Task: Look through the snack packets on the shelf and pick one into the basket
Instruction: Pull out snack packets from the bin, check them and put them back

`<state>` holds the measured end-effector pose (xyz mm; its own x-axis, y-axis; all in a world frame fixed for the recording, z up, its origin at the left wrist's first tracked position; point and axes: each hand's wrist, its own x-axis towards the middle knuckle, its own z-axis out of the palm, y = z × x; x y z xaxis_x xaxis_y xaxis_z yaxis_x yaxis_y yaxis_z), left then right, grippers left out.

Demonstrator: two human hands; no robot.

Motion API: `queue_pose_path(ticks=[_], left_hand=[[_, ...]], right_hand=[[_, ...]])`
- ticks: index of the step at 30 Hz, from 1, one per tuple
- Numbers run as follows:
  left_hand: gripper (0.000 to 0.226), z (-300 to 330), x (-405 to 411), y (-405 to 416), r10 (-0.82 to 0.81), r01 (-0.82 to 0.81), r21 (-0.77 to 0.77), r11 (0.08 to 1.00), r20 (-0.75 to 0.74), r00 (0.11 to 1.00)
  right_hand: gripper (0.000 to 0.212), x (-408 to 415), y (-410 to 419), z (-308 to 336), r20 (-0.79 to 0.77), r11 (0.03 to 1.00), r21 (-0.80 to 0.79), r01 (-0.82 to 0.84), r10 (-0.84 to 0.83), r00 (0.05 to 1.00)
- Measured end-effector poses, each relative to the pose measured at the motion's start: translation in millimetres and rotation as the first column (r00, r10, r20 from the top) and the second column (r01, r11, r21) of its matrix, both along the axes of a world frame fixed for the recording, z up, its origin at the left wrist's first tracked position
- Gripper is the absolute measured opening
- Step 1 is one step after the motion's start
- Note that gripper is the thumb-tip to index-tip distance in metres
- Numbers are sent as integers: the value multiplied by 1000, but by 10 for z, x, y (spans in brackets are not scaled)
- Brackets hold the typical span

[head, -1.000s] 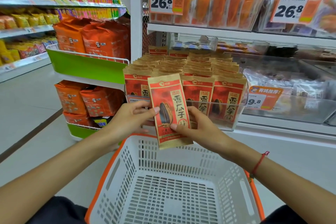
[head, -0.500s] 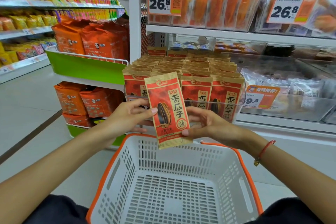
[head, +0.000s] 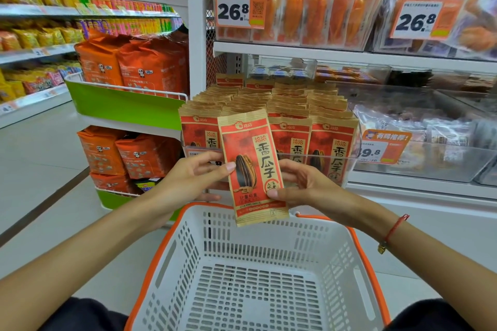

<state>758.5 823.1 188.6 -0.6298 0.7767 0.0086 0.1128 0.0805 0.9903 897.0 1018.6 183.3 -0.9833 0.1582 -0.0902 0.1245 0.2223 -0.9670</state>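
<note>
The packet (head: pixel 251 166) stands between the left fingers (head: pixel 215 166) and right fingers (head: pixel 293 169), above the basket (head: pixel 172 250), before the shelved packets (head: pixel 271 105) behind them.

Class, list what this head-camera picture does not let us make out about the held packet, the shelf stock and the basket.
- Back of the held packet, head view: it faces away.
- Fingers of the left hand and right hand behind the packet: covered by it.
- Small print at the packet's foot: too small.
- Full price on the orange tag: first digit hidden behind the clear bin.
- Near rim of the basket: cut off by the bottom edge.
</note>
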Motion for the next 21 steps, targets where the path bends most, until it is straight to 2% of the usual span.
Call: queue_pose_path(ticks=[4, 9, 14, 16, 19, 21], left_hand=[[24, 16, 29, -12, -2, 2, 8, 1000, 1, 1000], [18, -24, 116, 39, 94, -93, 55, 994, -15, 995], [30, -21, 139, 70, 177, -169, 70, 983, -145, 973], [28, -25, 139, 74, 184, -175, 64, 982, -186, 965], [17, -21, 155, 97, 163, -156, 47, 987, -234, 958], [10, 27, 186, 105, 123, -118, 37, 992, -202, 972]], right_hand=[[59, -8, -40, 43, 23, 996, -85, -7, 9, 1000], [58, 8, -150, 56, 97, 982, -141, -123, 138, 986], [55, 36, -169, 72, 77, 980, -168, -106, 120, 990], [55, 40, -185, 84, 73, 987, -134, -88, 99, 992], [63, 20, -258, 84, 75, 997, 53, -50, 46, 996], [68, -17, -297, 67, 75, 992, 123, 4, -13, 997]])
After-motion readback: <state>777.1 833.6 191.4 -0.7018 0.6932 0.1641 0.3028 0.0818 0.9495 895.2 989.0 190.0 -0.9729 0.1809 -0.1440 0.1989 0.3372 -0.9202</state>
